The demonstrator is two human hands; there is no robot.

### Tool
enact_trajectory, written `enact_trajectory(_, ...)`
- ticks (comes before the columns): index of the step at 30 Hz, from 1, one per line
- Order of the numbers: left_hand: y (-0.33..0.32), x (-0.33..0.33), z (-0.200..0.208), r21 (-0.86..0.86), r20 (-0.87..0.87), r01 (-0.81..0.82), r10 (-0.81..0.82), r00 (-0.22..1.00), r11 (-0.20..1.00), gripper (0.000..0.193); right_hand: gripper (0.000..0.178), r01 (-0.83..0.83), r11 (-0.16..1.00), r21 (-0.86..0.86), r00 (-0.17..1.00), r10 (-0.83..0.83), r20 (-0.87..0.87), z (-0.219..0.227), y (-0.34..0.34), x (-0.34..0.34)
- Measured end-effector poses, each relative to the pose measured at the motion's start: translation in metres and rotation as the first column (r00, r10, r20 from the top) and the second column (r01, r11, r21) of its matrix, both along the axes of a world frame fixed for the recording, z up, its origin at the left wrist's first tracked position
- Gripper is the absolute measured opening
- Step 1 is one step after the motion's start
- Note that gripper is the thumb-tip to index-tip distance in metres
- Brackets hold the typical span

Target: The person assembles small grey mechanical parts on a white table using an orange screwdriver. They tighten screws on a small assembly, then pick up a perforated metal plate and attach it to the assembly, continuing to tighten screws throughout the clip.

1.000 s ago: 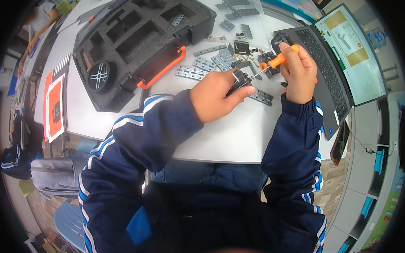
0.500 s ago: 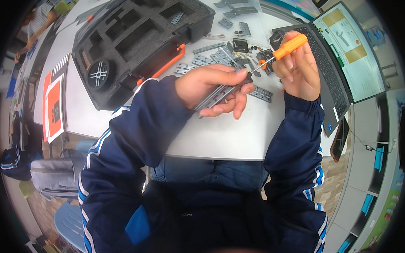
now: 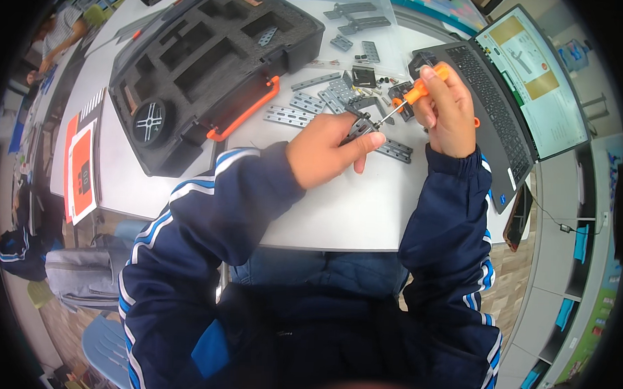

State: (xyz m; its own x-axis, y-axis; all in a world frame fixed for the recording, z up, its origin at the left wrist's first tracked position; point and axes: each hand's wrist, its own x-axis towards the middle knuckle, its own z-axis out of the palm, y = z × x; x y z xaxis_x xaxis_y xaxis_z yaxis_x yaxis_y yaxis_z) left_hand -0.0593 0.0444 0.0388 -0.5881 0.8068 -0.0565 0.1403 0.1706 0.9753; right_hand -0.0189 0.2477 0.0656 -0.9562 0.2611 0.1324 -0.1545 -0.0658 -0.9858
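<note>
My left hand (image 3: 330, 154) is closed around a dark grey perforated metal piece (image 3: 359, 129), its thumb along the near side. Much of that piece is hidden by the hand. In my right hand (image 3: 453, 116) is a screwdriver with an orange handle (image 3: 426, 85), pinched between the fingers. Its thin shaft slants down to the left, and the tip meets the end of the metal piece near my left thumb. Just beyond lie loose perforated metal strips (image 3: 288, 116), a slotted beam (image 3: 394, 151), a small black square part (image 3: 363, 76) and several small fasteners.
A black case (image 3: 299, 46) with cut-out foam, a black wheel (image 3: 151, 122) and an orange handle (image 3: 249, 113) stands at left. An open laptop (image 3: 496, 108) sits at right. Printed booklets (image 3: 84, 173) lie at the table's left edge. Another person (image 3: 62, 31) is at the far left.
My left hand has turned over, so the metal piece that stretched toward the lower left is now mostly covered. My right hand and the screwdriver have shifted slightly left and down.
</note>
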Motion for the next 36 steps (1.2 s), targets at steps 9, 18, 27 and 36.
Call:
enact_trajectory(9, -0.001, 0.001, 0.007, 0.022, 0.243, 0.115, -0.117, 0.963, 0.993, 0.044, 0.021, 0.056, 0.997, -0.052, 0.998, -0.056, -0.006, 0.002, 0.000, 0.000)
enact_trajectory(18, -0.006, -0.010, 0.009, 0.279, 0.559, 0.185, -0.316, 0.766, 0.942, 0.040, 0.028, -0.276, 0.939, -0.206, 0.948, 0.230, -0.221, -0.006, 0.002, -0.002)
enact_trajectory(27, -0.008, -0.012, 0.008, 0.392, 0.643, 0.158, -0.393, 0.658, 0.906, 0.041, 0.032, -0.369, 0.906, -0.210, 0.909, 0.304, -0.285, -0.007, 0.006, 0.001)
enact_trajectory(36, -0.012, -0.011, 0.010, 0.365, 0.620, 0.240, -0.427, 0.659, 0.900, 0.046, 0.027, -0.456, 0.870, -0.188, 0.856, 0.370, -0.362, -0.014, 0.018, -0.002)
